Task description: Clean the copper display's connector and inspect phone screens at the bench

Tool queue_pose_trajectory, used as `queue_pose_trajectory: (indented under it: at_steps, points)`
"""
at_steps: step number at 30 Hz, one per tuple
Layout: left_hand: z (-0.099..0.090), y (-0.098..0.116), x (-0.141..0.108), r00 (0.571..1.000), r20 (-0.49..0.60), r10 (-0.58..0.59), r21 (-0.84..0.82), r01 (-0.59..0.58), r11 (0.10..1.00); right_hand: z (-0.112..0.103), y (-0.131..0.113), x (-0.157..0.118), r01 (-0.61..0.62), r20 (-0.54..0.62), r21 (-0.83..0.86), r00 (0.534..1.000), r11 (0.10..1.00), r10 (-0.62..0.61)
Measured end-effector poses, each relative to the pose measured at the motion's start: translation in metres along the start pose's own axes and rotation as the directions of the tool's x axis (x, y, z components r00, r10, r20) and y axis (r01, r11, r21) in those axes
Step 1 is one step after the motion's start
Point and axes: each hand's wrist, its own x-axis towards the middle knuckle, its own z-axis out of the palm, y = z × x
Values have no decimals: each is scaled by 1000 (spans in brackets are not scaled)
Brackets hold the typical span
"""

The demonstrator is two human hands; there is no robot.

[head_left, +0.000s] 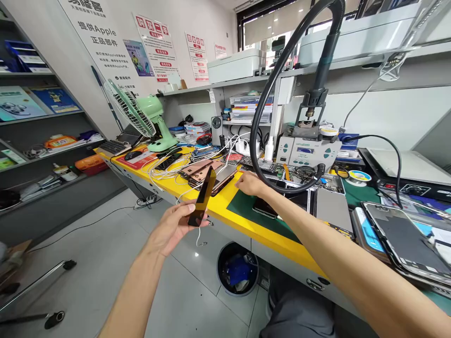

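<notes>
My left hand (178,220) is closed on a flat, dark slab with an amber sheen (203,196), its long side tilted upward in front of the bench edge. Thumb on top and fingers beneath pinch its lower end. My right hand (250,183) reaches over the yellow bench top (229,199), fingers curled, near the left edge of the green mat (239,204). Whatever its fingertips hold, if anything, is too small to make out. Just left of it lie several flat rose-gold and grey device shells (200,171). A dark phone (264,209) rests on the mat under my right forearm.
A thick black hose (259,108) arches over the bench from a grey control unit (306,151). White cables (165,171) and a green fan (158,122) are at the left. Stacked tablet parts (405,239) stand right. Below the bench is a waste bin (219,272).
</notes>
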Motion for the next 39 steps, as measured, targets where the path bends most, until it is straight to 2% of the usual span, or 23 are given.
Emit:
queue_pose_trajectory:
  at_steps: [4, 8, 11, 14, 18, 22, 26, 31, 35, 39]
  points:
    - [-2, 6, 4, 1000, 15, 1, -53, 0, 999, -4, -1, -13, 75, 138, 49, 987, 996, -81]
    - [-7, 9, 4, 994, 109, -31, -150, 48, 988, 7, -11, -57, 235, 214, 90, 944, 968, -249]
    - [-8, 6, 0, 971, 232, -57, -239, 113, 964, 34, -19, -99, 327, 260, 67, 906, 943, -333]
    - [-4, -1, -4, 947, 319, -43, -316, 149, 937, 74, -23, -128, 333, 282, -40, 908, 942, -309]
    - [3, -11, -9, 925, 381, -17, -376, 171, 911, 126, -20, -134, 289, 315, -202, 924, 936, -217]
    - [6, -17, -11, 914, 407, 1, -389, 172, 905, 153, -8, -128, 245, 280, -269, 945, 931, -168]
    - [7, -20, -9, 919, 395, 5, -371, 155, 916, 159, 3, -127, 228, 264, -237, 951, 944, -163]
    - [7, -22, -8, 953, 303, 0, -292, 93, 952, 148, 11, -135, 218, 216, -92, 957, 972, -194]
    - [4, -25, -13, 990, 141, 22, -143, -1, 990, 134, 16, -153, 204, 144, 151, 964, 967, -225]
    - [5, -28, -20, 998, 7, 63, 109, -64, 992, 121, 13, -171, 141, 101, 430, 974, 892, -203]
